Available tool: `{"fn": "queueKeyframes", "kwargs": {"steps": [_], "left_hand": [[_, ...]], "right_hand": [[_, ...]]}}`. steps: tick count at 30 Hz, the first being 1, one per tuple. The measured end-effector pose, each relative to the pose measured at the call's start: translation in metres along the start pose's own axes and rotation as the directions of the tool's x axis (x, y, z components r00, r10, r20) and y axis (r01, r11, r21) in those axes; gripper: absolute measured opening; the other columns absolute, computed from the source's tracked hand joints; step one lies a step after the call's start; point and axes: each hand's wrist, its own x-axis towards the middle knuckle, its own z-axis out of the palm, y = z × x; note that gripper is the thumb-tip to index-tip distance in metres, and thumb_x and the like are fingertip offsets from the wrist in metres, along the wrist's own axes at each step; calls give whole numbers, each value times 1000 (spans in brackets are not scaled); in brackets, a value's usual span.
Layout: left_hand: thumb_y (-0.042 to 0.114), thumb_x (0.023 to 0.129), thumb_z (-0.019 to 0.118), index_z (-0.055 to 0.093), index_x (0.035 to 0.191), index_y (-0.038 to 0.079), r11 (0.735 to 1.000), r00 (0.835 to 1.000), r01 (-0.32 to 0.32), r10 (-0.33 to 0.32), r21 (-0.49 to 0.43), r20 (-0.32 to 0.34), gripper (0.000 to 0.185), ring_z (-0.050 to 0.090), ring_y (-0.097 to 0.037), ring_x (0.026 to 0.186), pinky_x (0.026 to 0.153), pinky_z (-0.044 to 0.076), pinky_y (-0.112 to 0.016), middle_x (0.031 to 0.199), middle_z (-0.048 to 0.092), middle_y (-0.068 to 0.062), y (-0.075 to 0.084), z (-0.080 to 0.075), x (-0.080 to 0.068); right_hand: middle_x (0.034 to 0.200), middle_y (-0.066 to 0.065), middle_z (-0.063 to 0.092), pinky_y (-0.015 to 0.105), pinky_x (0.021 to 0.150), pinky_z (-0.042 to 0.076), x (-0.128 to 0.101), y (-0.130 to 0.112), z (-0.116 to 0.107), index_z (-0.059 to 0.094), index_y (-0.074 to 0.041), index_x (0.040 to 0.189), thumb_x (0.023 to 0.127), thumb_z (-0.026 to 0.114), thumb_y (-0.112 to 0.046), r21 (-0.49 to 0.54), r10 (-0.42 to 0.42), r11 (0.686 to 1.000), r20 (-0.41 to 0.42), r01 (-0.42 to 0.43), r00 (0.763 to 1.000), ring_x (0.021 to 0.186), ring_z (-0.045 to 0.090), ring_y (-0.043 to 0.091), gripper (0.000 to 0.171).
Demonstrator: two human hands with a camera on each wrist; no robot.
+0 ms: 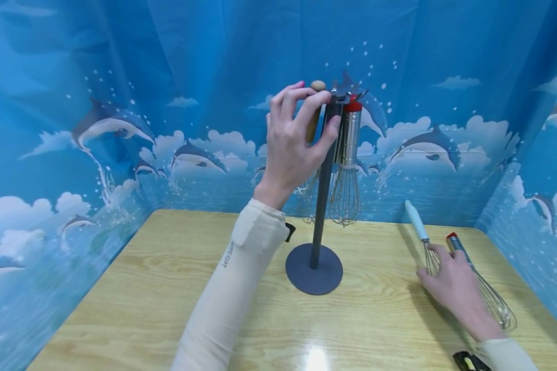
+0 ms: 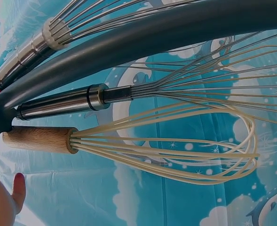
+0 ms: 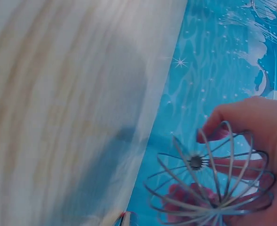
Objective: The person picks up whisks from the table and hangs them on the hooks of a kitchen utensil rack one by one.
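My left hand (image 1: pixel 294 126) is raised at the top of a dark whisk stand (image 1: pixel 322 206), its bent fingers at the hooks and its thumb in front of the pole. Close by those fingers hangs a wooden-handled whisk (image 2: pixel 39 139) with cream wires. A steel-handled whisk (image 2: pixel 58 103) and a red-topped steel whisk (image 1: pixel 351 136) hang beside it. At the right, my right hand (image 1: pixel 455 283) holds a whisk with a light blue handle (image 1: pixel 416 220) by its wires. In the right wrist view the fingers curl around its wire loops (image 3: pixel 213 188).
Beyond the right hand, another red-ended steel whisk (image 1: pixel 496 301) lies on the wooden table (image 1: pixel 167 288). The stand's round base (image 1: pixel 301 275) rests near the table's middle. A blue dolphin-print curtain (image 1: pixel 204 118) encloses the back and sides.
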Motion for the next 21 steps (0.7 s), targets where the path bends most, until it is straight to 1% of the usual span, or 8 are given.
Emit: {"fn": "queueKeyframes", "kwargs": {"steps": [3, 5, 9, 11, 13, 15, 19, 21], "left_hand": [[32, 99, 64, 68, 126, 9, 1000, 1000, -3, 3, 1, 1, 36, 42, -33, 140, 119, 30, -40, 129, 60, -15, -1, 0, 0], [32, 99, 64, 67, 127, 9, 1000, 1000, 0, 0, 1, 5, 36, 42, -33, 141, 120, 30, -40, 130, 60, -15, -1, 0, 0], [32, 99, 64, 67, 126, 9, 1000, 1000, -1, 1, 5, 2, 36, 42, -33, 141, 120, 30, -40, 129, 60, -15, -1, 0, 1], [32, 99, 64, 67, 126, 9, 1000, 1000, -1, 1, 6, 1, 36, 42, -33, 141, 120, 30, -40, 129, 60, -16, 0, -1, 1], [32, 99, 64, 67, 126, 9, 1000, 1000, -1, 1, 5, 2, 36, 42, -33, 141, 120, 30, -40, 129, 60, -16, 0, -1, 1], [32, 99, 63, 67, 127, 9, 1000, 1000, 2, -2, 4, 6, 36, 41, -33, 141, 120, 29, -40, 129, 60, -16, 0, -1, 1], [32, 99, 64, 67, 126, 9, 1000, 1000, -2, 2, 1, -1, 36, 42, -34, 140, 120, 29, -41, 129, 60, -16, 0, 0, 0], [32, 99, 64, 68, 126, 9, 1000, 1000, -6, 6, 2, -5, 36, 43, -34, 140, 120, 29, -40, 129, 60, -15, 0, 0, 0]], "right_hand": [[111, 37, 49, 39, 52, 38, 0, -3, -1, 52, 1, 141, 87, 71, -20, 36, 2, 999, -92, 1, 996, 77, 53, 40, 61], [113, 34, 50, 36, 53, 37, 1, -6, -2, 55, -1, 140, 86, 70, -19, 67, 4, 998, -147, 6, 989, 78, 53, 37, 59], [114, 32, 54, 39, 56, 40, 3, -14, -7, 60, -2, 134, 83, 70, -17, 104, -14, 994, -270, 44, 963, 82, 57, 38, 54], [115, 33, 56, 41, 56, 41, 4, -18, -9, 61, -2, 133, 82, 70, -16, 116, -25, 991, -309, 63, 951, 84, 59, 40, 53], [114, 33, 56, 38, 56, 41, 4, -21, -11, 62, -1, 132, 81, 71, -15, 121, -41, 989, -348, 88, 937, 83, 59, 40, 53], [111, 31, 58, 37, 57, 40, 4, -25, -12, 64, -1, 130, 79, 72, -13, 126, -59, 985, -399, 118, 915, 82, 59, 39, 53], [104, 28, 60, 29, 57, 36, 5, -28, -14, 68, -1, 126, 75, 74, -10, 128, -81, 978, -491, 164, 868, 81, 55, 34, 52], [103, 27, 61, 23, 59, 34, 6, -30, -15, 69, -1, 126, 74, 74, -9, 131, -89, 974, -524, 183, 847, 80, 54, 32, 53]]}}
